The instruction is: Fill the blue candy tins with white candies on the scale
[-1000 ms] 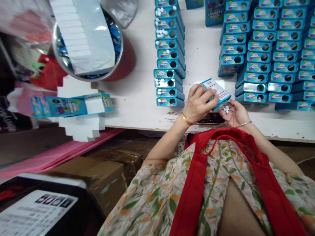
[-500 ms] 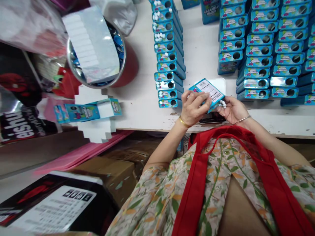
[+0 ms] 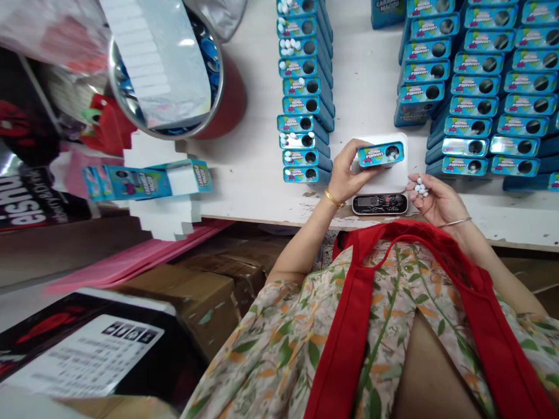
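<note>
My left hand (image 3: pixel 348 173) is closed around a blue candy tin (image 3: pixel 379 155), its top with a round hole turned up. Inside the hole a few white candies show. The tin is at the white platform of a small kitchen scale (image 3: pixel 379 203); whether it touches the platform I cannot tell. To the right of the scale, my right hand (image 3: pixel 441 203) is palm up with its fingers curled, cupping several small white candies (image 3: pixel 421 188).
Left of the scale runs a row of blue tins (image 3: pixel 299 123), some with white candies on top. More rows of tins (image 3: pixel 469 126) stand at the right. A metal pot (image 3: pixel 222 87) with blue pieces and an unfolded carton (image 3: pixel 168 218) are at the left.
My left hand has turned the tin from a tipped position over my right hand to upright at the scale. My right hand has moved right and towards me, with candies in it.
</note>
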The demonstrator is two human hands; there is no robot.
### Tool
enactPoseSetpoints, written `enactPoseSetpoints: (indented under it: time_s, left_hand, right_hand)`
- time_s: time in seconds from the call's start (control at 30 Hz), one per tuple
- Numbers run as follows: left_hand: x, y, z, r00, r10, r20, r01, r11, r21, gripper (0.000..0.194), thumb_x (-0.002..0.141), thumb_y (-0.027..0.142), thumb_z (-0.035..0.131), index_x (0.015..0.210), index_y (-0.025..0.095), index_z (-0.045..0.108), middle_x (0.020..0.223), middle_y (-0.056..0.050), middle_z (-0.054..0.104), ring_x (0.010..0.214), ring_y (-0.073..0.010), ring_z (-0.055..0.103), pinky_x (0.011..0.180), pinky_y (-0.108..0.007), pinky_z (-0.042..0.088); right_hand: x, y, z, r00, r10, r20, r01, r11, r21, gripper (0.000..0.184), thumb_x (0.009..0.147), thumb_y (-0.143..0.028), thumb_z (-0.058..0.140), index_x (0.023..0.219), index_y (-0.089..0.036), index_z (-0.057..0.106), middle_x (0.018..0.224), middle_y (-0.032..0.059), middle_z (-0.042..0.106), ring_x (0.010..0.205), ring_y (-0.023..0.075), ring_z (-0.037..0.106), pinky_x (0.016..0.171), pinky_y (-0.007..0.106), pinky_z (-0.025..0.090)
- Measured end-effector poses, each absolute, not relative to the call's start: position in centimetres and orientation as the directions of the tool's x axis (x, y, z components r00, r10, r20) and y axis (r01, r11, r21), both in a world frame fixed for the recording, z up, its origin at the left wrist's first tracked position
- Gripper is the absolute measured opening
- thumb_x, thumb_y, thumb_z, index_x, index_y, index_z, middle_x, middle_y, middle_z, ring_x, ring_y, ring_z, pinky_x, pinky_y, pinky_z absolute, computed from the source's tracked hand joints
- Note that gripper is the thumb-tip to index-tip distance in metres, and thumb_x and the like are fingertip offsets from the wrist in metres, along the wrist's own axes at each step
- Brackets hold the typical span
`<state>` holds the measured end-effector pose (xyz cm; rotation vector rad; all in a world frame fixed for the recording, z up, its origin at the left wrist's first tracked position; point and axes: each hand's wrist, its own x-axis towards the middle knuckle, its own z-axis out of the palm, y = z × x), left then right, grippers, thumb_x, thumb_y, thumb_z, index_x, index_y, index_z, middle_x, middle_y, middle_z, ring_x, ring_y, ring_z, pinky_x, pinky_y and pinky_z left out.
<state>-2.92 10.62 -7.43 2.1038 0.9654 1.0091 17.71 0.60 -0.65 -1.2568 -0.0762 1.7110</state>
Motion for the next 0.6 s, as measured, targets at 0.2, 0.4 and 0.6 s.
enactPoseSetpoints:
  time_s: [0.2,0.4,0.6]
  left_hand:
    - [-4.2,9.0,-6.1,0.427,0.758,0.493,0.488,-0.652,0.58,0.066,0.092,0.063,0.055,0.145,0.026,0.038,0.132,-0.012,0.058,0.126,-0.0289,0.055,0.104,-0.048,0.045]
    - [0.2,2.0,-4.3,0.741,0.584,0.331,0.419,-0.788,0.452,0.034,0.105,0.032,0.038,0.132,0.02,0.054,0.121,-0.01,0.064,0.102,-0.0194,0.061,0.085,-0.033,0.048]
    - [5.4,0.4,-3.4,0.883,0.466,0.059,0.374,-0.773,0.512,0.035,0.105,0.027,0.032,0.116,0.016,0.063,0.121,-0.013,0.063,0.109,-0.0231,0.059,0.084,-0.034,0.047]
  right_hand:
    - [17.5,-0.8,-1.0,-0.06,0.645,-0.762,-0.703,-0.569,-0.426,0.009,0.082,-0.019,0.066,0.09,-0.015,0.069,0.085,0.0074,0.075,0.077,0.0138,0.073,0.059,0.017,0.061]
    - [17.5,-2.8,-1.9,-0.098,0.649,-0.755,-0.738,-0.556,-0.382,0.02,0.078,-0.029,0.072,0.093,-0.017,0.065,0.087,0.0064,0.072,0.091,0.0215,0.073,0.072,0.033,0.066]
    - [18.8,-5.5,-2.6,0.001,0.705,-0.709,-0.652,-0.537,-0.535,0.015,0.084,-0.04,0.068,0.088,-0.025,0.065,0.078,0.0049,0.068,0.098,0.0246,0.071,0.068,0.034,0.065]
